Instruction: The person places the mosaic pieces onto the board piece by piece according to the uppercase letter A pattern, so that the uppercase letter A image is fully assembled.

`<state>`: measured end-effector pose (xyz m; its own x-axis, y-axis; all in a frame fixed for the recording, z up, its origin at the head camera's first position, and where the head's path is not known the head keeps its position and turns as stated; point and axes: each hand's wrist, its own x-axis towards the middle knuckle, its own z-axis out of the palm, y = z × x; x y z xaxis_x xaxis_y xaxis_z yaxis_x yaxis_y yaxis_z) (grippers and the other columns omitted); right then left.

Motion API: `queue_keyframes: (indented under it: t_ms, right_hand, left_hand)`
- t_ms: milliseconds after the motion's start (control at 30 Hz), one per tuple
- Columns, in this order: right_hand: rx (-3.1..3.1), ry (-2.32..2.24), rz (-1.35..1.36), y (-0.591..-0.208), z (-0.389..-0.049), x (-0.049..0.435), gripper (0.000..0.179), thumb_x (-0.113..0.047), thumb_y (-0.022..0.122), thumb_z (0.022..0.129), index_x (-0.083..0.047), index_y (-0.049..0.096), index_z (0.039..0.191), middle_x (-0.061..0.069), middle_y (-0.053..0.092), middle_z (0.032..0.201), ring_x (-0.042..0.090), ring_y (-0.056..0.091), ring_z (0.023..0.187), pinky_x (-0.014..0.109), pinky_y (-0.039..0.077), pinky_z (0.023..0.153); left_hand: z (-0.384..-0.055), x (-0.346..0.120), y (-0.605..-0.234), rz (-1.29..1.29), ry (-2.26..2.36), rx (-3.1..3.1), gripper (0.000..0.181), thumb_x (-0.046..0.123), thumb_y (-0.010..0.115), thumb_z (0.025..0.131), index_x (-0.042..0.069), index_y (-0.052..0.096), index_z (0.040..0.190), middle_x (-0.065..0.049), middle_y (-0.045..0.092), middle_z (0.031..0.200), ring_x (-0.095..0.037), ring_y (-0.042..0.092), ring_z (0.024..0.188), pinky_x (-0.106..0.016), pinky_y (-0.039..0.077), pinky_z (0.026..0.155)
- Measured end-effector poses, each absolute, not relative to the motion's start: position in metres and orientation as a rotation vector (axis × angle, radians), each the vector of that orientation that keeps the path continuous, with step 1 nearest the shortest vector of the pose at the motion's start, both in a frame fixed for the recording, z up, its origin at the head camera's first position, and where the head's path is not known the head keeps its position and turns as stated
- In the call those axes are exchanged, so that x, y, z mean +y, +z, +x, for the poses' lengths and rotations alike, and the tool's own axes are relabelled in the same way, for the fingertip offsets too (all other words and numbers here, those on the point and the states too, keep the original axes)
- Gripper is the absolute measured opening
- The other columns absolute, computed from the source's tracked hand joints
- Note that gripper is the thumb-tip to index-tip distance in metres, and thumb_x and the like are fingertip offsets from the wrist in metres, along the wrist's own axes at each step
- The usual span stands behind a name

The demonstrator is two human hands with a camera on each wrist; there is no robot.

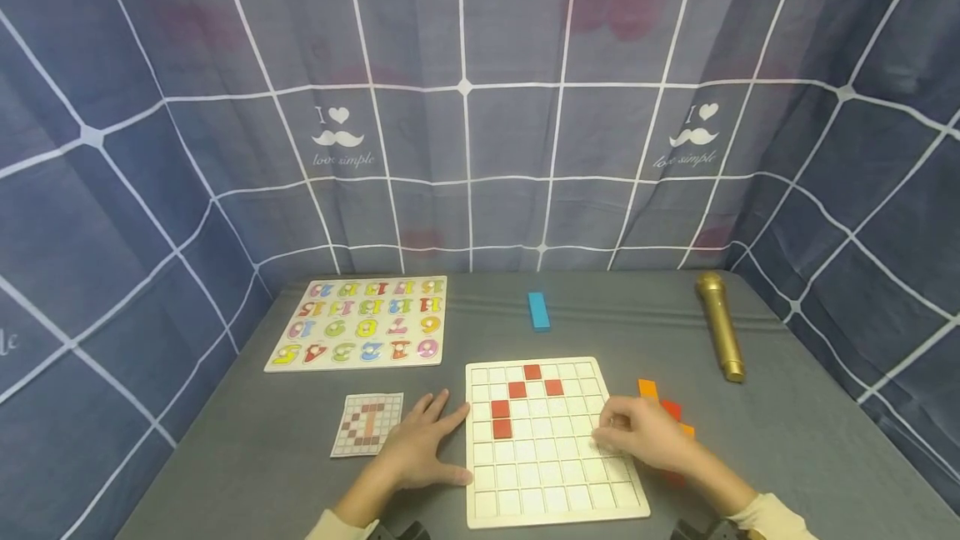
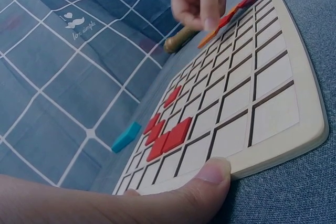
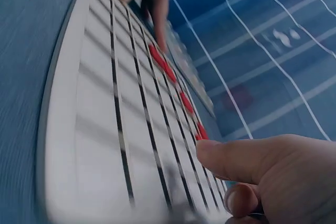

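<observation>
A pale wooden grid board [image 1: 555,473] lies in front of me with several red square tiles [image 1: 502,428] in its upper-left cells. My left hand [image 1: 420,448] has its fingers spread, and its thumb and index fingertip touch the board's left edge. My right hand [image 1: 637,432] is over the board's right edge with curled fingers. In the right wrist view its thumb [image 3: 226,156] sits above a bent finger; whether a tile is between them cannot be seen. Orange tiles [image 1: 647,388] and red tiles [image 1: 671,409] lie beside the board, partly behind the right hand.
Left of the board lies a small pattern card [image 1: 367,425] with a coloured grid. Behind it is a number puzzle board [image 1: 356,323]. A blue block [image 1: 538,312] lies beyond the grid board, and a gold microphone [image 1: 722,327] at the right. A checked curtain [image 1: 510,140] encloses the grey table.
</observation>
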<state>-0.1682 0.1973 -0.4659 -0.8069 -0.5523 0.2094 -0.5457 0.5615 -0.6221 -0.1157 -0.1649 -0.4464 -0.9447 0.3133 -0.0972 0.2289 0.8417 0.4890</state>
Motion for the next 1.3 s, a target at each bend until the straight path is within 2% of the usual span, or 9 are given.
queue_keyframes:
  t_ms: [267,500,633,800,933,1033,1167,1300]
  right_hand:
    - [2.834,-1.152,-0.811,-0.465,-0.153,0.264,0.007,-0.025,0.075,0.087,-0.022,0.070,0.090,-0.018,0.056,0.071,-0.007,0.047,0.063,0.019,0.041,0.053]
    - [2.817,-1.129,-0.931,-0.473,-0.139,0.295,0.022,-0.019,0.079,0.082,-0.016,0.073,0.103,-0.021,0.057,0.078,-0.009,0.047,0.072,0.017,0.036,0.057]
    - [2.840,-1.128,-0.971,-0.479,-0.138,0.299,0.032,-0.017,0.081,0.079,-0.012,0.071,0.109,-0.016,0.060,0.084,-0.009,0.047,0.074,0.017,0.037,0.057]
    - [3.028,-1.064,-0.807,-0.482,-0.137,0.298,0.037,-0.019,0.084,0.075,-0.007,0.072,0.107,-0.014,0.061,0.082,-0.010,0.044,0.071,0.018,0.037,0.056]
    - [3.165,-0.937,-0.664,-0.483,-0.138,0.295,0.034,-0.024,0.084,0.075,-0.011,0.073,0.104,-0.019,0.048,0.071,-0.010,0.039,0.065,0.019,0.033,0.054]
    - [3.254,-0.858,-0.611,-0.484,-0.139,0.292,0.033,-0.026,0.084,0.075,-0.014,0.074,0.104,-0.019,0.046,0.070,-0.010,0.038,0.063,0.018,0.032,0.054]
    - [3.379,-0.788,-0.597,-0.485,-0.142,0.289,0.027,-0.021,0.084,0.074,-0.016,0.075,0.099,-0.015,0.058,0.077,-0.009,0.044,0.067,0.021,0.038,0.056]
    - [3.445,-0.728,-0.611,-0.485,-0.143,0.288,0.027,-0.019,0.086,0.072,-0.016,0.076,0.097,-0.008,0.065,0.090,0.000,0.056,0.075,0.028,0.047,0.062]
  left_hand:
    - [-0.114,-0.167,-0.445,0.399,0.739,2.841,0.097,0.049,0.085,0.067,0.015,0.044,0.148,-0.025,0.026,0.160,-0.053,0.022,0.146,-0.083,0.028,0.097]
    - [-0.114,-0.168,-0.446,0.393,0.748,2.827,0.097,0.048,0.085,0.067,0.015,0.044,0.148,-0.025,0.025,0.160,-0.053,0.021,0.146,-0.083,0.027,0.098]
    - [-0.115,-0.167,-0.447,0.385,0.751,2.821,0.097,0.048,0.085,0.067,0.015,0.044,0.148,-0.025,0.025,0.160,-0.053,0.021,0.146,-0.082,0.027,0.099]
    - [-0.116,-0.166,-0.447,0.396,0.742,2.822,0.097,0.048,0.085,0.067,0.017,0.044,0.149,-0.024,0.025,0.160,-0.053,0.021,0.146,-0.082,0.027,0.098]
    - [-0.116,-0.166,-0.447,0.406,0.746,2.822,0.097,0.048,0.085,0.067,0.016,0.044,0.149,-0.025,0.025,0.160,-0.053,0.021,0.146,-0.083,0.027,0.097]
    - [-0.116,-0.165,-0.447,0.407,0.746,2.822,0.097,0.048,0.085,0.067,0.016,0.044,0.148,-0.025,0.026,0.160,-0.053,0.021,0.146,-0.083,0.027,0.097]
    - [-0.116,-0.166,-0.447,0.411,0.748,2.826,0.097,0.049,0.085,0.067,0.016,0.044,0.148,-0.025,0.026,0.160,-0.053,0.021,0.146,-0.083,0.027,0.097]
    - [-0.116,-0.166,-0.447,0.417,0.753,2.827,0.097,0.049,0.085,0.067,0.016,0.044,0.148,-0.025,0.026,0.160,-0.053,0.021,0.146,-0.083,0.027,0.096]
